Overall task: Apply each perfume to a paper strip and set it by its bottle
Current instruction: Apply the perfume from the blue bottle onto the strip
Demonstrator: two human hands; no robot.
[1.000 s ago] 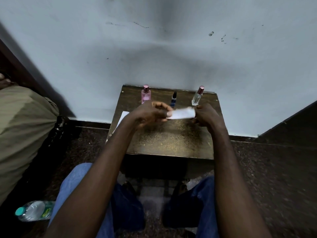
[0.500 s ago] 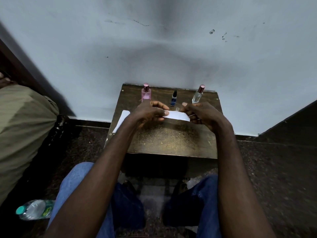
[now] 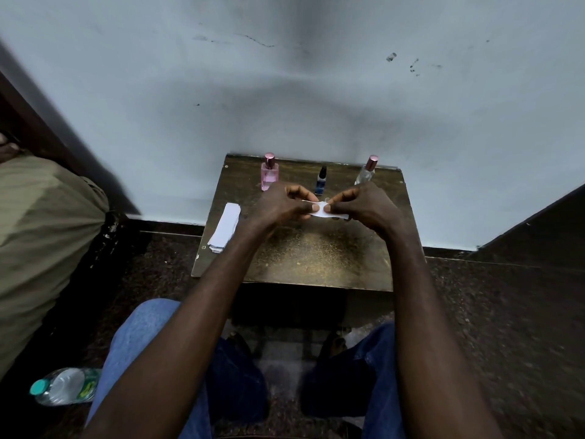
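Your left hand (image 3: 281, 202) and right hand (image 3: 364, 202) hold one white paper strip (image 3: 319, 209) above the dark wooden desk (image 3: 316, 258), each grip pinching it. No strip lies yet beside the pink square glass bottle (image 3: 269, 175), small dark-blue bottle (image 3: 321, 184) or clear slim bottle (image 3: 365, 172), so the task looks barely begun. A stack of spare white strips (image 3: 225, 228) lies at the left.

Both forearms reach forward, converging; left grip (image 3: 280, 205) and right grip (image 3: 364, 205) each pinch one white paper strip (image 3: 320, 213), thumbs close together.

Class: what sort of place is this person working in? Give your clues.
Likely a plain room in a home: a small worn table against a scuffed wall, with a water bottle lying on the floor.
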